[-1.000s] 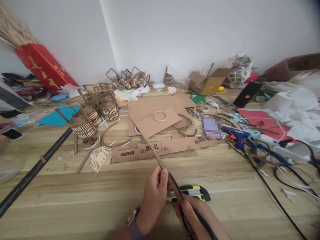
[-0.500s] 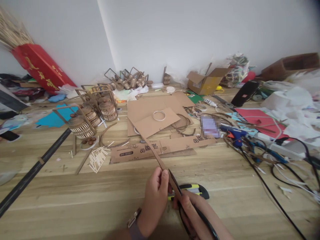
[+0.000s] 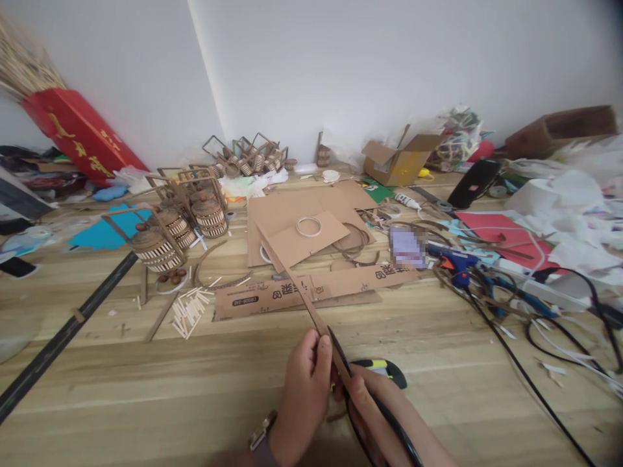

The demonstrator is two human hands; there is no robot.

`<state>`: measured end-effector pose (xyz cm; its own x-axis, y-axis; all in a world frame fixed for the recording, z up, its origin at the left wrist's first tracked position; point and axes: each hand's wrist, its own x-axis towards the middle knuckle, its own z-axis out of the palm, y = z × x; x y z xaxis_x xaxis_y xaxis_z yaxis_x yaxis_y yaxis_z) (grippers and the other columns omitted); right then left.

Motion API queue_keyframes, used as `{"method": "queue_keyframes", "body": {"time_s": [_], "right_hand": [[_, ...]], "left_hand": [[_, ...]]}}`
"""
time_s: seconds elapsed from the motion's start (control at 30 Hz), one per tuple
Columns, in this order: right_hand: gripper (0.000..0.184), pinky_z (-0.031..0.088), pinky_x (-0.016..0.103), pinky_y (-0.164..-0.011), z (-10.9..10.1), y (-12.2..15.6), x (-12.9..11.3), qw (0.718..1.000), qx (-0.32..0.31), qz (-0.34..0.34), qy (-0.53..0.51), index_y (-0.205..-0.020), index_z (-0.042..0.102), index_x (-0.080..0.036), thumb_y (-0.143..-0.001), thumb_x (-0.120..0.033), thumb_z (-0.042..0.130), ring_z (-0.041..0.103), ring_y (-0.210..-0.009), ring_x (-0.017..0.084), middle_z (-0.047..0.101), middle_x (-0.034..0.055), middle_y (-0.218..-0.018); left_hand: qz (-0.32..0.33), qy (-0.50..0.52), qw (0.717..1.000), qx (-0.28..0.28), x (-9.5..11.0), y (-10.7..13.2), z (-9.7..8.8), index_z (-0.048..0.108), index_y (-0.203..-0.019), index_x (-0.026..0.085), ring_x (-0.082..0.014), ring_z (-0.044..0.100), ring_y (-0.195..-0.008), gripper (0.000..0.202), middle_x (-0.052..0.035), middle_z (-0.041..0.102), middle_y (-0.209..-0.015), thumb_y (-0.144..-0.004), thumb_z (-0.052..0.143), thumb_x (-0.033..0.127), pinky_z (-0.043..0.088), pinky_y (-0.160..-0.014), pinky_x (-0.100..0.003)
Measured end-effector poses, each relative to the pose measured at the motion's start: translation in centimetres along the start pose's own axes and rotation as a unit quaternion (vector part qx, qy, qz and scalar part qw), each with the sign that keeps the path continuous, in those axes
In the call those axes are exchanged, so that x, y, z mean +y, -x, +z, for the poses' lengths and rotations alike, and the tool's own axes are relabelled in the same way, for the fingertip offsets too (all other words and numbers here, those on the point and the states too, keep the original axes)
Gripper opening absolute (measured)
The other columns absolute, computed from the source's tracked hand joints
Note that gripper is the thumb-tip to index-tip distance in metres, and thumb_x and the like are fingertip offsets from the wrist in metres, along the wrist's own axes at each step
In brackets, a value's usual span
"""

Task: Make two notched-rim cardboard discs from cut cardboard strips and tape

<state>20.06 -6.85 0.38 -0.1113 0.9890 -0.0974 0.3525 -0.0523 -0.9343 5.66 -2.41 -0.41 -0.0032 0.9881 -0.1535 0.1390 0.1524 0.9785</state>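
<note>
My left hand (image 3: 305, 383), with a watch on its wrist, pinches a long, narrow cardboard strip (image 3: 292, 275) between thumb and fingers. The strip slants away over the cardboard sheets. My right hand (image 3: 377, 408) is closed around a pair of black scissors (image 3: 402, 431). The dark blade lies along the strip's near part, close to my left thumb. Part of the scissors is hidden by my fingers. Just behind my right hand lies a yellow and black utility knife (image 3: 389, 371), partly covered.
Cardboard sheets (image 3: 272, 211) lie ahead, with a white ring (image 3: 309, 226) on top. Small woven baskets (image 3: 156, 251) and loose wooden sticks (image 3: 187, 312) are on the left. To the right are a blue glue gun (image 3: 457, 264), cables and a black speaker (image 3: 474, 183).
The strip's far end has shifted slightly right and nearer. A small brown piece now shows on the table below my hands. Both hands keep their hold.
</note>
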Motion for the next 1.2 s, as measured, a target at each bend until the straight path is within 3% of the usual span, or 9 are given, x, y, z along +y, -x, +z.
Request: {"method": "queue_keyframes", "body": {"time_s": [0.1, 0.3, 0.4, 0.47, 0.67, 0.83, 1.0, 1.1, 1.2], "right_hand": [[0.052, 0.055, 0.036, -0.09, 0.2, -0.3, 0.9, 0.999, -0.004, -0.014, -0.028, -0.106, 0.072, -0.02, -0.088, -0.065, 0.052, 0.068, -0.102, 0.029, 0.073, 0.0125, -0.113], [0.052, 0.055, 0.039, -0.087, 0.7, -1.2, 1.3, 1.0, 0.017, 0.002, 0.014, -0.092, 0.074, -0.02, -0.086, -0.067, 0.052, 0.068, -0.09, 0.028, 0.075, 0.0114, -0.096], [0.054, 0.056, 0.034, -0.066, 0.3, -1.7, 0.5, 0.999, -0.027, 0.029, -0.023, -0.098, 0.07, -0.02, -0.086, -0.069, 0.051, 0.066, -0.07, 0.024, 0.072, 0.0075, -0.077], [0.055, 0.05, 0.029, -0.051, -0.2, -1.9, -0.4, 0.993, -0.069, 0.058, -0.071, -0.103, 0.065, -0.018, -0.088, -0.068, 0.049, 0.06, -0.055, 0.019, 0.064, 0.002, -0.062], [0.049, 0.045, 0.024, -0.058, -1.2, -1.6, -2.4, 0.951, -0.109, 0.136, -0.256, -0.098, 0.056, -0.019, -0.078, -0.062, 0.069, 0.063, -0.064, 0.014, 0.068, 0.0021, -0.071], [0.054, 0.045, 0.023, -0.055, -1.2, -1.0, -2.8, 0.911, -0.116, 0.208, -0.337, -0.1, 0.055, -0.019, -0.068, -0.054, 0.082, 0.061, -0.057, 0.012, 0.066, -0.0015, -0.069], [0.056, 0.042, 0.023, -0.048, -0.7, -1.9, -2.8, 0.953, -0.045, 0.157, -0.256, -0.091, 0.052, -0.021, -0.06, -0.058, 0.082, 0.056, -0.051, 0.012, 0.056, -0.0069, -0.058], [0.055, 0.04, 0.024, -0.046, -0.3, -2.2, -2.6, 0.968, -0.037, 0.137, -0.207, -0.085, 0.051, -0.022, -0.058, -0.059, 0.081, 0.053, -0.048, 0.012, 0.054, -0.0074, -0.056], [0.05, 0.041, 0.025, -0.049, -0.8, -2.1, -2.4, 0.974, -0.045, 0.12, -0.186, -0.09, 0.054, -0.022, -0.066, -0.06, 0.075, 0.052, -0.051, 0.012, 0.054, -0.0063, -0.061]], "left_hand": [[-0.004, -0.01, 1.0, -0.003, 0.1, 0.2, 0.1, 0.039, -0.069, 0.024, -0.0135, 0.039, -0.056, 0.046, 0.0052, 0.039, -0.06, -0.088, 0.038, 0.065, 0.031, -0.053, -0.027], [0.006, 0.025, 1.0, -0.017, -0.2, 0.4, 0.2, 0.04, -0.069, 0.023, -0.013, 0.037, -0.058, 0.049, 0.0051, 0.039, -0.061, -0.088, 0.041, 0.068, 0.03, -0.053, -0.026], [-0.002, 0.065, 0.998, -0.007, -0.2, 0.1, 0.1, 0.043, -0.071, 0.022, -0.0121, 0.037, -0.057, 0.053, 0.0057, 0.039, -0.061, -0.086, 0.044, 0.072, 0.031, -0.052, -0.024], [-0.004, 0.092, 0.996, 0.007, -0.1, -0.2, -0.2, 0.044, -0.071, 0.021, -0.0113, 0.038, -0.055, 0.054, 0.006, 0.04, -0.06, -0.084, 0.048, 0.073, 0.032, -0.051, -0.023], [-0.018, 0.218, 0.974, -0.06, 0.2, -1.1, -0.8, 0.05, -0.076, 0.019, -0.008, 0.036, -0.047, 0.057, 0.0068, 0.045, -0.056, -0.076, 0.06, 0.075, 0.027, -0.045, -0.02], [-0.007, 0.259, 0.957, -0.131, 0.2, -1.3, -0.9, 0.056, -0.079, 0.017, -0.0073, 0.041, -0.048, 0.055, 0.004, 0.052, -0.059, -0.077, 0.063, 0.072, 0.029, -0.045, -0.019], [-0.052, 0.255, 0.962, -0.083, 0.7, -1.3, -1.1, 0.065, -0.104, 0.015, -0.0116, 0.051, -0.054, 0.064, 0.0012, 0.057, -0.065, -0.075, 0.065, 0.072, 0.036, -0.048, -0.021], [-0.031, 0.207, 0.976, -0.066, 1.5, -1.2, -1.6, 0.069, -0.103, 0.013, -0.0133, 0.054, -0.06, 0.063, -0.0006, 0.06, -0.067, -0.072, 0.071, 0.067, 0.043, -0.057, -0.024], [-0.01, 0.159, 0.986, -0.048, 2.1, -1.3, -2.2, 0.071, -0.101, 0.012, -0.0135, 0.054, -0.062, 0.055, -0.0017, 0.063, -0.069, -0.076, 0.071, 0.061, 0.044, -0.06, -0.025]]}}
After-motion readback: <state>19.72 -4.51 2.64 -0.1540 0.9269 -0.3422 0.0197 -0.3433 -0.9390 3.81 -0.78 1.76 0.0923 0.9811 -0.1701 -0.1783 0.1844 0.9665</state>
